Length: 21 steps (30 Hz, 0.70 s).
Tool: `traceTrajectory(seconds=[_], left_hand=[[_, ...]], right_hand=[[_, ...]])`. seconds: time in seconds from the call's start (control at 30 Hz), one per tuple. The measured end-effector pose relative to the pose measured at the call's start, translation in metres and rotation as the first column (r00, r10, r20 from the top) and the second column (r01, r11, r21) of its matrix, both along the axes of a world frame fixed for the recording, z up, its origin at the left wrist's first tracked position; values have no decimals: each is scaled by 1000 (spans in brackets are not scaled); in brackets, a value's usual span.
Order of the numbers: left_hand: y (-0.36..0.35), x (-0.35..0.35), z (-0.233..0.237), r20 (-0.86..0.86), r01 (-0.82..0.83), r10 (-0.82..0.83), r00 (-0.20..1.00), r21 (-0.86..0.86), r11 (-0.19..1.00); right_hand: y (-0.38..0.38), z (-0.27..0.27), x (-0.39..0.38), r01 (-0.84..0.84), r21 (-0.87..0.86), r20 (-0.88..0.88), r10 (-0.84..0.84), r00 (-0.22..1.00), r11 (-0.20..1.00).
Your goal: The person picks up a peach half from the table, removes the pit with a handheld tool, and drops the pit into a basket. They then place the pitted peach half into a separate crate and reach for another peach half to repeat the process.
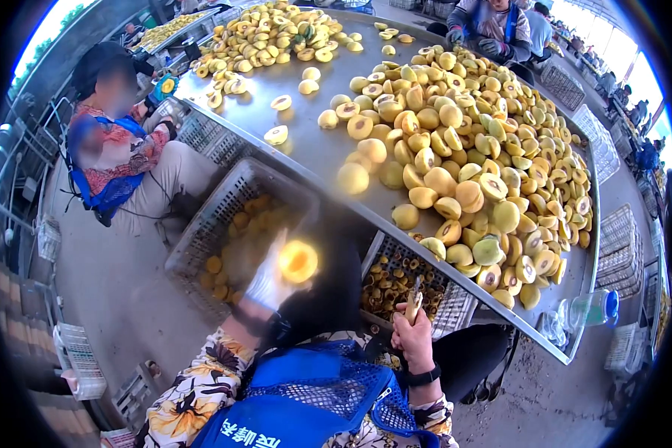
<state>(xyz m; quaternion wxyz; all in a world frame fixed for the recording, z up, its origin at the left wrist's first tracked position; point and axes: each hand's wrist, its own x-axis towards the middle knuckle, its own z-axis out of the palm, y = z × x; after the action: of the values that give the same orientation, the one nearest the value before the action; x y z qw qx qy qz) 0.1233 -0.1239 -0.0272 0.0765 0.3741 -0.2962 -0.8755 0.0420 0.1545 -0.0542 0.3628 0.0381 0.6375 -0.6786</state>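
My left hand (267,282), in a white glove, has its fingers closed around a bright yellow peach half (298,261), cut face up. It is over the edge of a grey plastic crate (194,228) with yellow peach pieces (239,231) inside; part of this area is hazy. In my bare right hand (414,340) is a wooden-handled tool (413,307) with a short metal tip pointing up. Just beyond that hand, a second crate (455,308) holds brown pits and scraps (396,287). A big heap of peach halves (493,187) lies on the metal table (306,160).
Another peach heap (276,33) covers the table's far left. A clear bottle with a blue cap (593,308) lies at the near right corner. One co-worker (119,149) sits at the left, another (496,30) across the table. Stacked crates (620,254) stand at the right.
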Motion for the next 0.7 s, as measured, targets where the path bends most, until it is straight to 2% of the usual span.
traceTrajectory(seconds=[0.1,0.2,0.23,0.3,0.33,0.37,0.4,0.43,0.47,0.53,0.57,0.6,0.63,0.67,0.7], left_hand=[[-7,3,-8,38,-8,9,999,-46,999],[-26,17,-15,23,-88,91,996,-121,989],[-64,37,-66,75,-141,175,982,-330,933],[-91,50,-86,170,-166,334,927,-613,772],[-84,53,-56,226,-147,408,885,-695,704],[-105,67,-76,364,92,409,837,-829,551],[-131,92,-108,481,340,443,757,-868,361],[-144,118,-138,605,607,460,650,-777,164],[-146,137,-158,689,812,509,516,-583,-35],[-124,139,-131,867,917,351,355,-395,48],[-126,132,-138,849,901,350,396,-432,30],[-120,111,-126,767,831,354,535,-554,-54],[-106,80,-103,669,739,344,659,-661,-132],[-89,45,-78,477,563,332,814,-788,-248],[-67,9,-40,410,463,236,881,-851,-250]], right_hand=[[2,0,0,14,0,5,-14,1000,1000],[6,-1,0,36,11,7,-36,999,999],[7,-1,0,47,19,7,-47,999,999],[11,-3,0,57,14,15,-57,998,998],[12,-6,-1,54,15,16,-55,998,998],[13,-7,-1,48,25,15,-48,999,999],[13,-8,-1,42,32,14,-42,999,999],[13,-10,-1,39,41,15,-39,999,998],[14,-12,1,30,39,9,-31,999,999],[13,-17,0,21,35,-11,-21,1000,999],[12,-20,1,20,26,-23,-19,1000,999],[10,-22,0,22,31,-29,-21,999,999],[9,-22,1,20,39,-33,-19,999,999],[8,-25,0,16,46,-38,-14,999,999],[7,-31,1,18,97,-92,-9,996,995]])
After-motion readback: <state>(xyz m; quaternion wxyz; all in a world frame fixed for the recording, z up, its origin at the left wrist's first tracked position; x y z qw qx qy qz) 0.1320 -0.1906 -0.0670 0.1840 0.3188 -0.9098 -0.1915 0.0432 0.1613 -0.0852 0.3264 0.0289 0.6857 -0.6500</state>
